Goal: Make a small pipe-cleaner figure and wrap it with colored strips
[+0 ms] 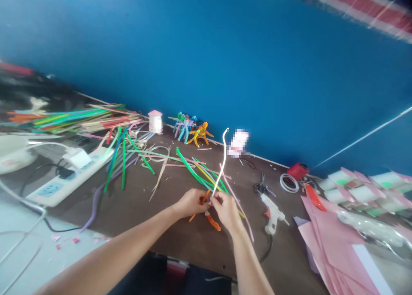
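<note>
My left hand (193, 202) is closed on an orange pipe cleaner figure (213, 223), whose bent legs poke out below and beside my fingers. In a pinch, my right hand (227, 209) grips the lower end of a white pipe cleaner (224, 153) that rises in a curve above the table. Both hands meet over the front middle of the table, and the fingertips hide where the white strand and the orange piece come together. Just beyond lie loose green pipe cleaners (189, 168). Farther back stands a finished-looking orange pipe cleaner spider (201, 134) beside blue and purple ones (184, 127).
A glue gun (273, 213) and small scissors (262, 184) lie right of my hands. Pink sheets (325, 243) and white paper rolls (363, 192) fill the right side. On the left are a power strip (67, 179) and piled pipe cleaners (74, 117). A blue wall (206, 50) bounds the back.
</note>
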`<state>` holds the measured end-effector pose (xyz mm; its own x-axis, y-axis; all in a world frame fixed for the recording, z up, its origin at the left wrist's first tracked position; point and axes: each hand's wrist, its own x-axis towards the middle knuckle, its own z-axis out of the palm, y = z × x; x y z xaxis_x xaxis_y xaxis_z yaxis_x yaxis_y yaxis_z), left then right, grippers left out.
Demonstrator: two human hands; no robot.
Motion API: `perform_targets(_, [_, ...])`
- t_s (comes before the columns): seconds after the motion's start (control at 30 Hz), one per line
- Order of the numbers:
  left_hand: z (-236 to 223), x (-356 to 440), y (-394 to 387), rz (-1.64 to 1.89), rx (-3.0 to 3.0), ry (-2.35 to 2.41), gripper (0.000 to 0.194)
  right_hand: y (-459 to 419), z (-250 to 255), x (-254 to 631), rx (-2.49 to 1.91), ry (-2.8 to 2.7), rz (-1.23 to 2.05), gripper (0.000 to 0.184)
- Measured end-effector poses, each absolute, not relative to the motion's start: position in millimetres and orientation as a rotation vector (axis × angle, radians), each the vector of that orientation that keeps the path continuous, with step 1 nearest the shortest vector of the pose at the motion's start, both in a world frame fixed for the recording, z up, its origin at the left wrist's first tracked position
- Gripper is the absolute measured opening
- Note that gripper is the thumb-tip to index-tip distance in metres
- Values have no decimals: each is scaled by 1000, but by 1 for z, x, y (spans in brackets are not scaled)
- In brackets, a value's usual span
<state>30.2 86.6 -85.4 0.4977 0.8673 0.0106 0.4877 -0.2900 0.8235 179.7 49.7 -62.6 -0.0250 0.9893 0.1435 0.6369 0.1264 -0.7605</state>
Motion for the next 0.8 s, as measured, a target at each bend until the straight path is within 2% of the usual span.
perform_targets(0.57, [-84,24,89,528,1861,956,26,45,-61,179,-1568,-1775,632,13])
perform_targets(0.8, [-87,25,89,551,1867,991,22,43,-60,176,-1572,-1768,614,12])
